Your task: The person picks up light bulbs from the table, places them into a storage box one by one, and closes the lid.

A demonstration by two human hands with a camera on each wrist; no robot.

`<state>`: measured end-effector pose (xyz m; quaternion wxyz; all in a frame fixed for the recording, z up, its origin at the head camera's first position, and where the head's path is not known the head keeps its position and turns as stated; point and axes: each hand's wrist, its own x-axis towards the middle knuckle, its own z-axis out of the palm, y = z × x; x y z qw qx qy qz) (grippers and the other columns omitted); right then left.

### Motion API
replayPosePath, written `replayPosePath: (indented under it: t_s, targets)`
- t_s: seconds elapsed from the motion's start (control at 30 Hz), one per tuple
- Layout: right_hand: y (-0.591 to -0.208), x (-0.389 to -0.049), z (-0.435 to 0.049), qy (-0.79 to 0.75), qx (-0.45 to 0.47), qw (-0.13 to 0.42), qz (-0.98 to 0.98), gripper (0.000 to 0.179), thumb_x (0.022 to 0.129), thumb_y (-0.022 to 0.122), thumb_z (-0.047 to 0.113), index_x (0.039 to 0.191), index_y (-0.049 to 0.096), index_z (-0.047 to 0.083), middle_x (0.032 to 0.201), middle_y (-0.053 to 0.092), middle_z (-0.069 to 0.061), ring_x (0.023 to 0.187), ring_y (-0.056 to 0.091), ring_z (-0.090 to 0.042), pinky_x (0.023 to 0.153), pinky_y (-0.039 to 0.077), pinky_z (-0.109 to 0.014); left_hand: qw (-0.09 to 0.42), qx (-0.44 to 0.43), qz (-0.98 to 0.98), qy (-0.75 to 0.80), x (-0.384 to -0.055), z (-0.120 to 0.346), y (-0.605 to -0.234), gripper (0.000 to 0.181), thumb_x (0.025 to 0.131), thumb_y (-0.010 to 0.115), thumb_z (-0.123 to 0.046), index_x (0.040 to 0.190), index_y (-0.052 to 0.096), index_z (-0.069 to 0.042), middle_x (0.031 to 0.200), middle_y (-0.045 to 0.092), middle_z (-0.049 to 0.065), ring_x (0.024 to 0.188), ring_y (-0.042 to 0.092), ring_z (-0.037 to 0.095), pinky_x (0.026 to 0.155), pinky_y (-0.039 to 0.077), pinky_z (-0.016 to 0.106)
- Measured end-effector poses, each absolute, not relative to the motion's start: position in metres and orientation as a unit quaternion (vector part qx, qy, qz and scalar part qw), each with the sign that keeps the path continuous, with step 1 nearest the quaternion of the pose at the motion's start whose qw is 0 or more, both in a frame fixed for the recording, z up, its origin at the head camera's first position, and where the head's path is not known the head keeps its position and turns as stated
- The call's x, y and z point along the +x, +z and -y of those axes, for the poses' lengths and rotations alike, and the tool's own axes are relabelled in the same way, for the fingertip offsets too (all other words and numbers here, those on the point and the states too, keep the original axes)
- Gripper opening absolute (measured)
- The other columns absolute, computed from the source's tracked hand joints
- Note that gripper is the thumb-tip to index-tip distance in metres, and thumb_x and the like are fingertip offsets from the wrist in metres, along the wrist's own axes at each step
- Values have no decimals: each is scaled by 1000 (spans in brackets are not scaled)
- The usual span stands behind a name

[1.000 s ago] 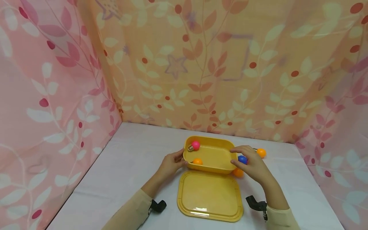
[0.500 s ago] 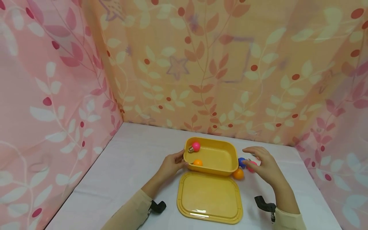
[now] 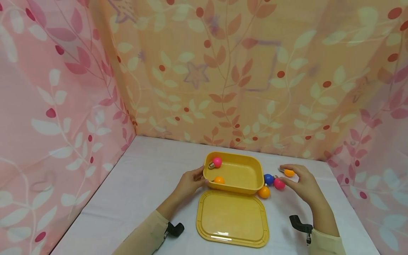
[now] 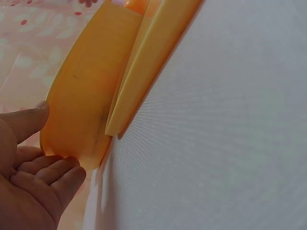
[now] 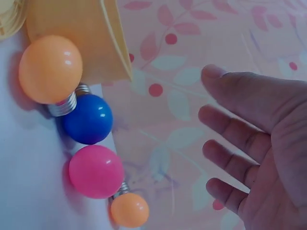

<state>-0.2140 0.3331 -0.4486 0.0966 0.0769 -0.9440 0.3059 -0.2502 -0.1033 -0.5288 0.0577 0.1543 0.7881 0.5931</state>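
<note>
A yellow plastic box (image 3: 242,173) without its lid stands on the white table, with a pink light bulb (image 3: 217,162) and an orange light bulb (image 3: 219,180) inside. My left hand (image 3: 190,183) grips the box's left end, thumb at the near corner, fingers along the outer side. Right of the box lie a blue bulb (image 5: 90,119), a pink bulb (image 5: 97,171), an orange bulb (image 5: 51,69) near the box corner, and another orange bulb (image 5: 129,210) farther off. My right hand (image 3: 302,184) hovers over the far orange and pink bulbs, fingers spread apart, holding nothing.
The yellow lid (image 3: 232,219) lies flat on the table just in front of the box. A patterned orange curtain (image 3: 229,78) hangs behind the table, with pink cloth (image 3: 63,141) at either side. Each wrist carries a black camera mount.
My right hand has moved from above the box's right end, out to the right, over the loose bulbs. My left hand stays on the box, and the bulbs inside lie as before.
</note>
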Motion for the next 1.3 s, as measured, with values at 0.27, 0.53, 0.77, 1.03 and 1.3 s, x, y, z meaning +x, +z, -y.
replayPosePath:
  t_s: [0.27,0.53,0.77,1.03,1.3]
  targets:
    - [-464,-223,-346,302,36,29,952,72,88,72,60,143,60,16,148,54,-19,140,38,-49,104,33,-81,64,152,-787,595,-251,104,-528,71,95,75,-18,156,41,-5,155,49,15,138,54,26,102,51,23]
    - [-479,-229,-355,298,2,-23,954,66,92,74,46,142,57,8,144,53,-29,130,42,-57,101,40,-78,62,157,-785,596,-252,104,-528,72,95,75,-18,156,39,-4,156,48,16,138,54,27,102,52,24]
    - [-496,-232,-361,311,-24,-61,948,74,88,76,53,144,55,10,148,50,-29,134,39,-56,105,35,-79,61,156,-785,597,-253,104,-529,72,95,75,-17,156,40,-4,155,48,18,137,55,28,101,52,23]
    - [-513,-236,-364,324,-16,-51,944,69,87,81,42,141,57,5,142,57,-26,129,47,-53,106,40,-73,58,156,-786,596,-253,104,-530,70,95,75,-17,155,41,-5,154,50,17,136,56,28,100,53,22]
    - [-521,-238,-367,327,-31,-52,943,68,88,80,43,141,57,7,141,57,-25,129,48,-52,105,42,-73,55,162,-787,593,-253,104,-530,70,95,75,-16,156,41,-4,155,49,16,136,56,28,100,53,22]
